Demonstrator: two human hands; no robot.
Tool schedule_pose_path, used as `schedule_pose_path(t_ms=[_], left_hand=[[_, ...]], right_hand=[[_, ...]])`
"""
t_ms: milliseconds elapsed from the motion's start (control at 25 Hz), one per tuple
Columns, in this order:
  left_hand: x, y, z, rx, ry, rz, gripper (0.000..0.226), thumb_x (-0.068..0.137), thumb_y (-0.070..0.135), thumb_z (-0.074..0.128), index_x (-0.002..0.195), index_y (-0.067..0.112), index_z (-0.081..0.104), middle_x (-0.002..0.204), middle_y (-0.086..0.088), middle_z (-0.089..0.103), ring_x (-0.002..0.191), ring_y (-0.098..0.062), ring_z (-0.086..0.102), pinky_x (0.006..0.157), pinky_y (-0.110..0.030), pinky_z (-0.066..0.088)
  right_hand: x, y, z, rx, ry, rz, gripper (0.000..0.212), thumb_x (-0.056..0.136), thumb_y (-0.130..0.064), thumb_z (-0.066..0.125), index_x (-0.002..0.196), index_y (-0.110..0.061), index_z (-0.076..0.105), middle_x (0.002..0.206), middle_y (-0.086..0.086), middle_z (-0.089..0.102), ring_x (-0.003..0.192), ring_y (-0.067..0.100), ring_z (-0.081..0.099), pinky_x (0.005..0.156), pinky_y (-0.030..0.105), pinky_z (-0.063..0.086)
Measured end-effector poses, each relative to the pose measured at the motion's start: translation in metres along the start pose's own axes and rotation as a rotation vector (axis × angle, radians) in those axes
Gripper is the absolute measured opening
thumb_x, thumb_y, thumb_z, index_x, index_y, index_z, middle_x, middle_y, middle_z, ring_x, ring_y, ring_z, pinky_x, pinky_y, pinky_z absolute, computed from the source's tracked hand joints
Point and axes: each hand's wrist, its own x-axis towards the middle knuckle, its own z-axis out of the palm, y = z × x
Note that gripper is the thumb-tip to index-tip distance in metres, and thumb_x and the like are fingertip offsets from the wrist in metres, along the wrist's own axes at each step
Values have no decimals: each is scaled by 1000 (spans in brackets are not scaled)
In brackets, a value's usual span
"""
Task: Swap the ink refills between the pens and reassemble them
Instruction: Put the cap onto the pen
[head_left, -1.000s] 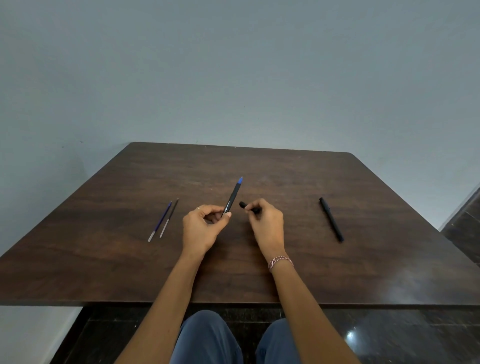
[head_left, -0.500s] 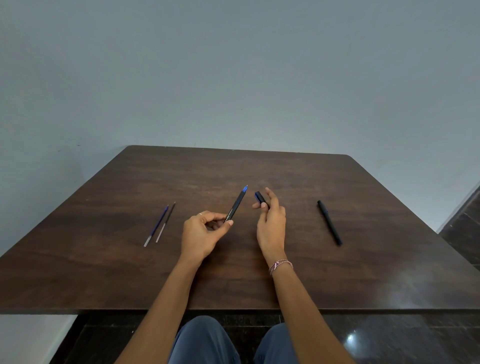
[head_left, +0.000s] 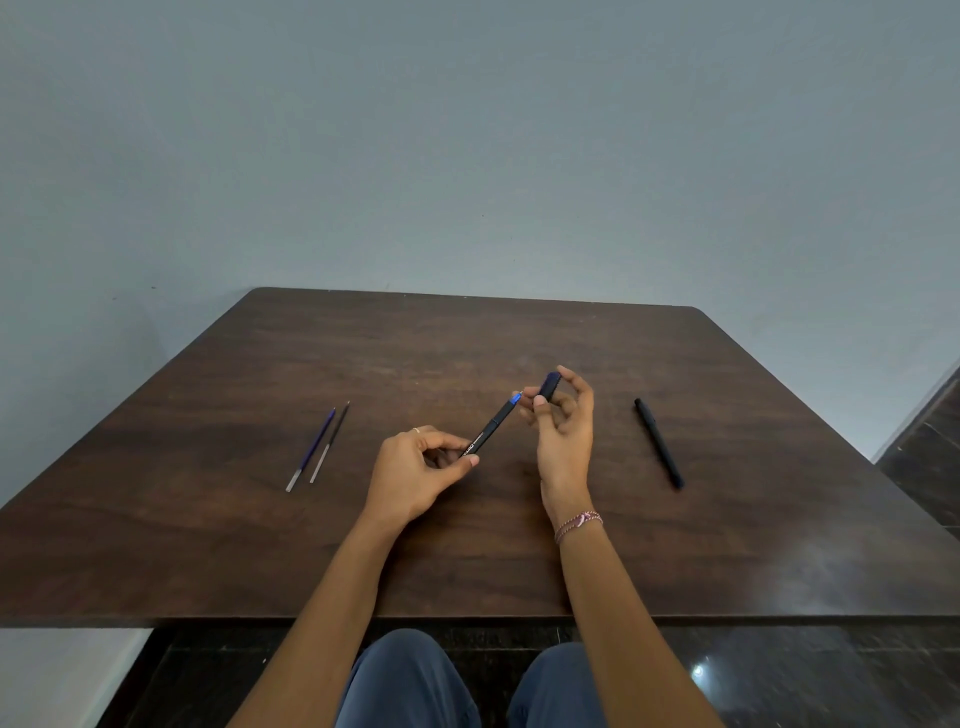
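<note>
Head view: the left hand (head_left: 415, 470) pinches the lower end of a black barrel (head_left: 491, 428) between thumb and fingers, above the table (head_left: 467, 338). The barrel slants up and to the right, its blue tip just beside the right hand (head_left: 563, 436). That hand grips a dark cap (head_left: 550, 383) in its fingertips, close to the tip; whether they touch, I cannot tell. A blue refill (head_left: 314, 447) and a dark refill (head_left: 331, 441) lie side by side on the table to the left. A black pen (head_left: 658, 442) lies to the right, well apart. A bracelet (head_left: 579, 524) circles the right wrist.
</note>
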Motion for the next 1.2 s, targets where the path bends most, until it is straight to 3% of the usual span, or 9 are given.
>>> schedule_pose_path(t_ms=[200,400,760,960,1200], left_hand=[[0,2,0,19,-41,-4,18,72,17,80,88,22,74,72,8,62,63,-5,56,61,-12,46],[-2,4,-2,38,-65,3,18,72,17,79,89,21,74,73,8,62,64,-3,56,61,-9,45],[-1,2,-2,18,-55,35,19,71,15,80,86,23,74,72,10,60,64,2,56,61,-9,44],[-1,1,-2,13,-45,27,20,70,15,80,85,26,73,70,12,59,62,-3,55,61,-10,44],[-2,2,-2,4,-34,37,22,70,15,81,82,31,71,70,12,59,62,3,54,61,-10,45]], right_hand=[[3,-3,-7,185,110,38,27,90,-6,59,109,-22,47,90,2,74,94,14,65,98,30,44],[4,-5,-8,328,111,70,29,83,-5,68,102,-19,51,88,8,75,86,13,65,79,25,45],[6,-4,-9,403,118,95,25,83,-2,67,104,-15,59,87,7,75,82,14,68,77,25,53],[5,-6,-10,482,167,136,24,85,-1,64,104,-15,60,87,6,74,92,16,68,74,21,55],[0,-11,-6,411,2,173,19,88,-2,60,104,-13,60,88,5,74,84,13,70,73,22,56]])
